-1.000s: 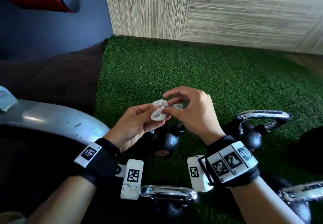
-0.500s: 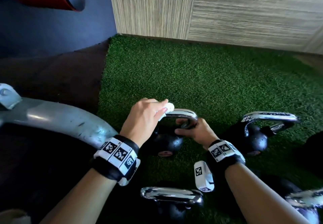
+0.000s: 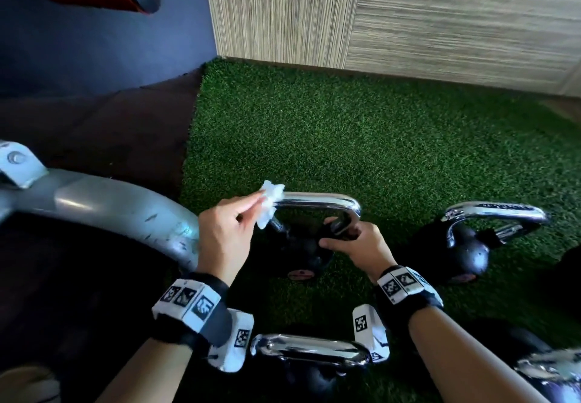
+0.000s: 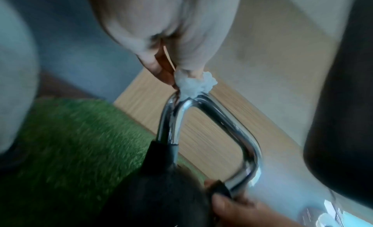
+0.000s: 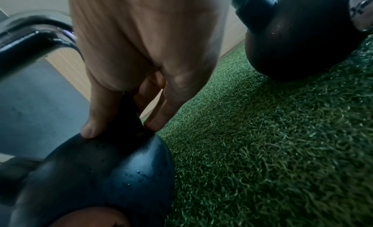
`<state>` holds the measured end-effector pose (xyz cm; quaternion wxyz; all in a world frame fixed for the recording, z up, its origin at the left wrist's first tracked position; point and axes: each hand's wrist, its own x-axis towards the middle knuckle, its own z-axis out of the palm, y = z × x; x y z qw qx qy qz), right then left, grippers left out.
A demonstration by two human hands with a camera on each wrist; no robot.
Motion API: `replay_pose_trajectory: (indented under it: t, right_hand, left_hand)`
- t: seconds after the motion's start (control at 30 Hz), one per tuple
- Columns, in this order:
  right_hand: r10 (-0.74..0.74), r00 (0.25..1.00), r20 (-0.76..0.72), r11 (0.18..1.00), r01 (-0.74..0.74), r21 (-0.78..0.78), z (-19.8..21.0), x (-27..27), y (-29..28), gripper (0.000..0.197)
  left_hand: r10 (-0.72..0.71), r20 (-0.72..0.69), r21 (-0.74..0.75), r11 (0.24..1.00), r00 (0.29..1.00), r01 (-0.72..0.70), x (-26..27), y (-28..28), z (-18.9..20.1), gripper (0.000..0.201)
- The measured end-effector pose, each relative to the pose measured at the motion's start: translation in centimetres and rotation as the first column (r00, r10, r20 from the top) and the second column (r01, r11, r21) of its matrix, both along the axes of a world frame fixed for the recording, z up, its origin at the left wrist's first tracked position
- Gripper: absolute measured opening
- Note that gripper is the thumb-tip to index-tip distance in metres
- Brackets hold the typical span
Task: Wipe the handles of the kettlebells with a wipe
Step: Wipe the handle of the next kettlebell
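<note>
A black kettlebell [image 3: 301, 255] with a chrome handle [image 3: 317, 200] stands on the green turf in the middle of the head view. My left hand [image 3: 232, 223] pinches a crumpled white wipe [image 3: 270, 201] and holds it against the handle's left corner [image 4: 181, 102], where the wipe [image 4: 193, 86] shows bunched at my fingertips. My right hand [image 3: 352, 242] grips the black base of the handle's right leg; thumb and fingers [image 5: 95, 118] sit astride that neck above the ball [image 5: 101, 174].
A second kettlebell [image 3: 471, 245] stands to the right on the turf, a third [image 3: 311, 352] near my wrists, another handle [image 3: 553, 368] at bottom right. A grey machine frame [image 3: 103, 204] curves in at left. A wood-panel wall [image 3: 408, 16] closes the back.
A second ago both hands held the wipe in the air. They then dropped to the kettlebell; since half a second ago the left hand has slid the wipe to the handle's left corner.
</note>
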<state>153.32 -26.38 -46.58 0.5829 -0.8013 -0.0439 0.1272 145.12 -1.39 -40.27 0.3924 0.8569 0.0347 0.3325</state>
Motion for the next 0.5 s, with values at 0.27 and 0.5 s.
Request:
replay_pose_trajectory:
  t: [0.27,0.5]
  right_hand:
    - [0.019,1.000,0.006,1.000,-0.019,-0.001,-0.2,0.1,-0.2,0.044]
    - [0.019,1.000,-0.001,0.999,-0.019,-0.051,0.4,0.1,-0.5,0.037]
  left_hand:
    - [-0.079,-0.141,-0.358,0.933,0.987,0.024,0.8,1.9,-3.6,0.029]
    - [-0.236,-0.284,-0.494,0.867,0.929,0.069,0.6,1.2,-7.6,0.025]
